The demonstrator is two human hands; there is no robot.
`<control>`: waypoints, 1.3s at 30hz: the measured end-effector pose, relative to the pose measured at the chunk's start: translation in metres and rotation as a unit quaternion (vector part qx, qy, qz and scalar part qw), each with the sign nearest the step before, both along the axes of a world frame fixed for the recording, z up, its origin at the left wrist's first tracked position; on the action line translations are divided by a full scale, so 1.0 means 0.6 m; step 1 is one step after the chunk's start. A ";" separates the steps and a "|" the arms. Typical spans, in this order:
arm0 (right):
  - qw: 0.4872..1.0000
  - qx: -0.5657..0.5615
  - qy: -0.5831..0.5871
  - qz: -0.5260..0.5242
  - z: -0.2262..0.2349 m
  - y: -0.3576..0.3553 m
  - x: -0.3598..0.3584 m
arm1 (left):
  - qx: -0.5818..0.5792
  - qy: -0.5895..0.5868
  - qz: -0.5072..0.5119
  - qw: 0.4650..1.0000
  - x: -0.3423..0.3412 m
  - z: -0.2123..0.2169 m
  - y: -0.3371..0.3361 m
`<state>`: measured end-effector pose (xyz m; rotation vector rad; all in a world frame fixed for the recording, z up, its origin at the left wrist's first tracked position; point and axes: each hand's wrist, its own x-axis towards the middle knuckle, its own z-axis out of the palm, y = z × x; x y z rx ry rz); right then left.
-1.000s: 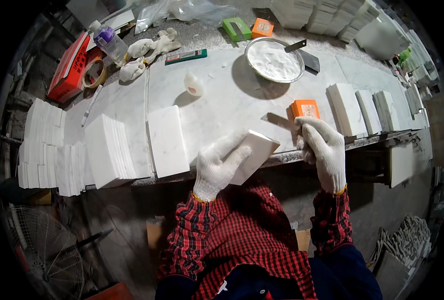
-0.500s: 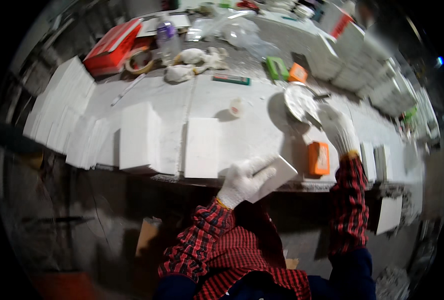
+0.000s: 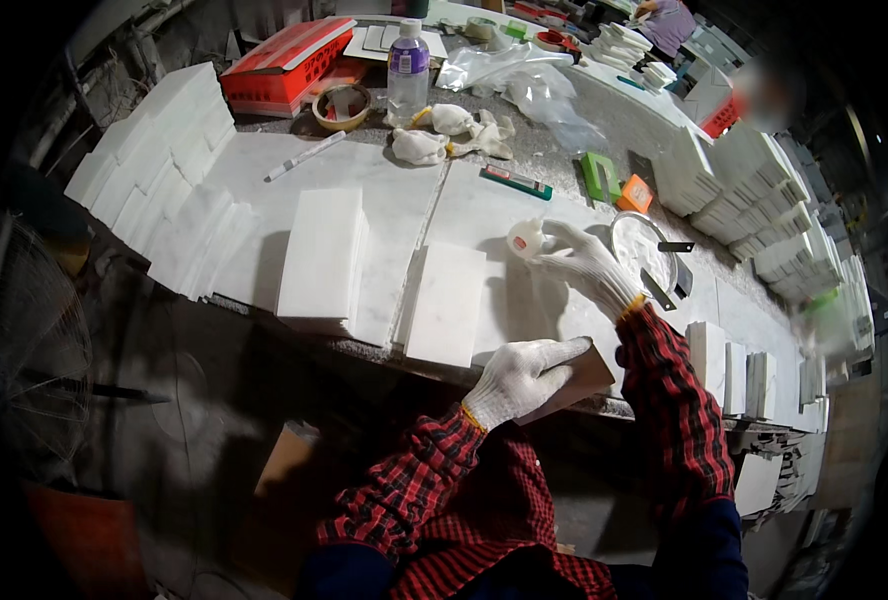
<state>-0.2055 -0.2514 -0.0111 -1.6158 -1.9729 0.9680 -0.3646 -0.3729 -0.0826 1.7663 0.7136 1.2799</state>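
My left hand [image 3: 519, 382], in a white knit glove, grips a flat tile [image 3: 572, 380] at the table's front edge; its visible face looks brownish in shade. My right hand [image 3: 589, 265], gloved too, reaches over the table with thumb and fingers apart. Its fingertips are at the right side of a small white bottle [image 3: 525, 240] with a red mark. Just beyond that wrist stands a round bowl of white paste [image 3: 636, 243], with two dark-handled scrapers [image 3: 657, 288] in it. A low stack of white tiles [image 3: 447, 305] lies left of my left hand.
Tall white tile stacks [image 3: 159, 165] stand at left and more [image 3: 739, 180] at right. Behind lie a red box [image 3: 289, 68], tape roll [image 3: 342, 106], water bottle [image 3: 408, 75], crumpled gloves [image 3: 454, 135], green cutter [image 3: 516, 182] and plastic sheeting [image 3: 524, 85]. Another person [image 3: 667, 25] is far off.
My right hand has left the paste bowl and moved left to the small bottle. The tile in my left hand has tilted, showing a darker face. The view has turned.
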 end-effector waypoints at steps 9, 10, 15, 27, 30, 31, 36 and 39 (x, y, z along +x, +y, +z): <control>0.988 -0.100 0.096 -0.064 0.018 -0.006 0.019 | -0.032 -0.017 -0.022 0.999 0.007 0.017 -0.001; 0.986 -0.090 0.134 -0.052 0.024 -0.019 0.030 | -0.035 0.002 -0.009 0.999 0.003 0.019 -0.001; 0.984 -0.044 0.142 -0.101 0.086 -0.171 0.119 | -0.078 -0.002 -0.032 0.996 0.000 0.022 -0.004; 0.956 -0.140 0.173 -0.192 0.083 -0.332 0.142 | -0.131 0.062 -0.023 0.989 0.000 0.022 -0.006; 0.957 -0.129 0.165 -0.199 0.081 -0.327 0.136 | -0.122 0.067 -0.016 0.990 -0.001 0.014 -0.005; 0.958 -0.124 0.161 -0.201 0.080 -0.325 0.135 | -0.120 0.067 -0.015 0.990 -0.001 0.012 -0.005; 0.963 -0.090 0.133 -0.217 0.076 -0.319 0.129 | -0.126 0.063 -0.012 0.990 0.000 0.018 -0.007; 0.965 -0.088 0.131 -0.209 0.080 -0.317 0.130 | -0.132 0.066 -0.008 0.989 0.002 0.018 -0.008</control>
